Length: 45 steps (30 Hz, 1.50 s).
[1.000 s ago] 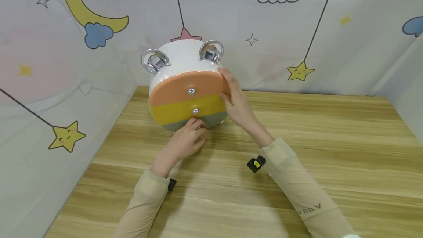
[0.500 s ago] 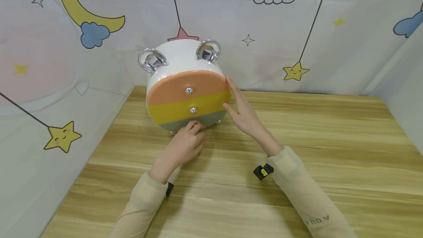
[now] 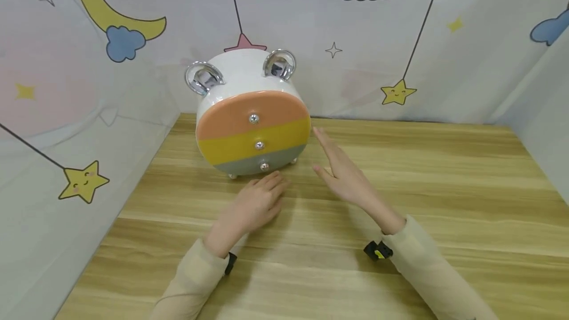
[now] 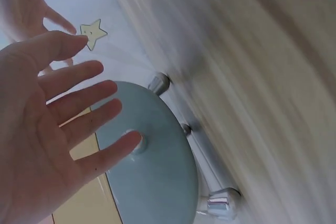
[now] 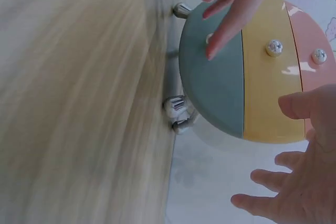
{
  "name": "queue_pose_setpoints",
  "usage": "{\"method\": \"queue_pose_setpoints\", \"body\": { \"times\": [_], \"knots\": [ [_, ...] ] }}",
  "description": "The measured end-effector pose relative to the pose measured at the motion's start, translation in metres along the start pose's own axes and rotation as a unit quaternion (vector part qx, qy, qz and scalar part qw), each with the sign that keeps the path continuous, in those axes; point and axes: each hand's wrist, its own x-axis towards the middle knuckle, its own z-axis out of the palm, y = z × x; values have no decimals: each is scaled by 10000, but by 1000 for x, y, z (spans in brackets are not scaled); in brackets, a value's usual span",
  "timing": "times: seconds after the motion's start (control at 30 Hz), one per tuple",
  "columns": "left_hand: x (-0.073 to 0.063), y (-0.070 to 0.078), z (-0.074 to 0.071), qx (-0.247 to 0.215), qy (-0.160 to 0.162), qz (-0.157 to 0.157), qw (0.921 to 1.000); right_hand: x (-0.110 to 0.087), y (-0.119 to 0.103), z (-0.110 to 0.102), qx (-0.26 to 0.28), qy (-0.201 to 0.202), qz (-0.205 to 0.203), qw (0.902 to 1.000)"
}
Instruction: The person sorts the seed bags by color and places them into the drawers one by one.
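Observation:
A rounded white drawer box [image 3: 246, 70] with two chrome ear-shaped loops stands on short silver feet. Its front has an orange, a yellow and a grey-green drawer face [image 4: 163, 166], each with a silver knob [image 3: 254, 118], and the three faces sit flush. Just in front of the lowest knob [image 3: 264, 167] is my left hand [image 3: 260, 201], its fingers loosely extended and holding nothing. My right hand [image 3: 348, 177] hovers beside the box's right side, apart from it, fingers spread in the right wrist view.
The box stands on a wood-grain table [image 3: 422, 201], near its back left. Behind and to the left hangs a pale cloth backdrop [image 3: 311, 23] printed with stars, a moon and clouds. Black wrist cameras [image 3: 378, 250] sit at both cuffs.
My left hand has left the lowest knob and drawn back towards me, uncovering it. My right hand has come off the box's right side and moved right and nearer. The box stays put.

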Motion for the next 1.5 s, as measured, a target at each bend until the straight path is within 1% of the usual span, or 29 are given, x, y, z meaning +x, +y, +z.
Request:
{"method": "queue_pose_setpoints", "body": {
  "times": [0.23, 0.43, 0.53, 0.63, 0.77, 0.87, 1.03, 1.17, 1.3, 1.5],
  "knots": [
    [0, 11, -1, 308, 184, -106, 9993, -25, 9, -2, -654, -250, 28, 9975],
    [1, 24, -3, 324, 32, -283, 9991, -50, 10, -3, -1217, -400, 202, 9916],
    [2, 31, -4, 313, 76, -335, 9989, -63, 9, -5, -1544, -371, 193, 9871],
    [2, 37, -5, 362, 52, -422, 9984, -75, 10, -6, -1732, -325, 196, 9842],
    [2, 43, -4, 283, -247, -606, 9975, -91, 14, -8, -1842, -307, 368, 9817],
    [2, 45, -2, 177, -416, -676, 9967, -103, 16, -12, -1878, -297, 507, 9804],
    [2, 47, 1, 201, -477, -705, 9962, -118, 17, -16, -1901, -295, 694, 9789],
    [2, 48, 3, 160, -560, -749, 9955, -126, 21, -17, -1963, -263, 837, 9766],
    [3, 50, 4, 124, -620, -705, 9955, -132, 28, -18, -2024, -322, 967, 9740],
    [3, 52, 5, 311, -717, -613, 9951, -139, 32, -19, -2118, -407, 1088, 9704]
  ]
}}
